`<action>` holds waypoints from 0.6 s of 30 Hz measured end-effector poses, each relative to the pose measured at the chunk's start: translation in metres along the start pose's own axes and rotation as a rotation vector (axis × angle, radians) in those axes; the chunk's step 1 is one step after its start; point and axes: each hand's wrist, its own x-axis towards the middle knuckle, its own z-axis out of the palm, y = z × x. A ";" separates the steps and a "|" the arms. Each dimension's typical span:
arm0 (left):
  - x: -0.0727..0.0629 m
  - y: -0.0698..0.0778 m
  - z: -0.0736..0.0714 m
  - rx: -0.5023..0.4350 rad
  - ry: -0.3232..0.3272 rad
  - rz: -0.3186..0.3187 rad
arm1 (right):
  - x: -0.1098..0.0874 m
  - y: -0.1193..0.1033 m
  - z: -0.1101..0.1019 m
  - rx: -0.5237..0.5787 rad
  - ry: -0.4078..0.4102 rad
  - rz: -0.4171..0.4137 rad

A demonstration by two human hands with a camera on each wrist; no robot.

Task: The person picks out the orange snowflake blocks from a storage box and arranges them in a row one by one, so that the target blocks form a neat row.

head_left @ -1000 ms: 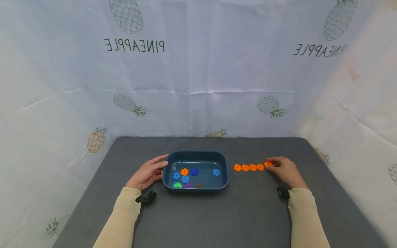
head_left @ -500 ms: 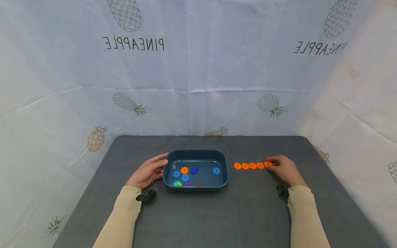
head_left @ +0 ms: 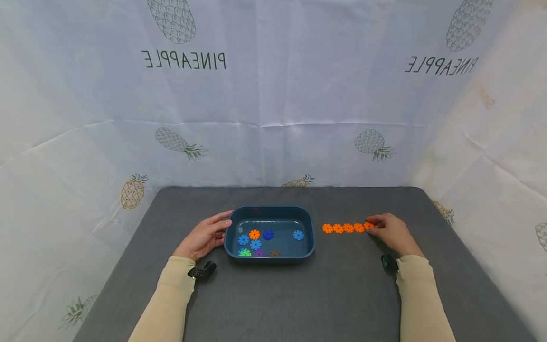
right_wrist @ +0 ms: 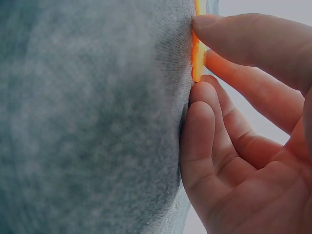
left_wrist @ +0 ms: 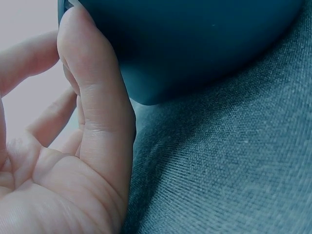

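In the head view my left hand (head_left: pixel 204 237) holds the left side of a dark blue plastic tray (head_left: pixel 269 261), thumb at the rim and fingers along the outer wall. The left wrist view shows the thumb (left_wrist: pixel 100 92) against the tray wall (left_wrist: pixel 195 44). To the right of the tray lies a row of orange notched plastic discs (head_left: pixel 348 228), edge to edge. My right hand (head_left: pixel 395 232) pinches the orange disc (head_left: pixel 369 225) at the row's right end between thumb and index finger. In the right wrist view this disc (right_wrist: pixel 197 63) shows edge-on, close over the table, the other fingers curled below it.
Inside the tray lie several loose discs: an orange disc (head_left: pixel 254 234), a dark blue disc (head_left: pixel 268 235), light blue discs (head_left: pixel 298 235), a green disc (head_left: pixel 245 252), a purple disc (head_left: pixel 259 253) and a brown disc (head_left: pixel 275 253). Beneath is a grey cloth-covered table (head_left: pixel 299 304); pineapple-printed curtains (head_left: pixel 273 95) surround it.
The head view has shifted very slightly. Both hands, the tray and the row of discs keep practically the same places, and the grips look the same.
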 end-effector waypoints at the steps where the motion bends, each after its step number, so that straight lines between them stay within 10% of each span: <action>1: 0.000 0.000 0.000 0.000 -0.001 0.001 | 0.000 0.000 0.000 0.002 0.002 0.000; 12: -0.001 -0.003 -0.005 -0.004 0.006 0.015 | -0.003 -0.016 -0.004 0.010 0.023 -0.045; 18: 0.001 -0.002 -0.003 0.012 0.007 0.018 | -0.005 -0.060 -0.004 0.041 0.065 -0.155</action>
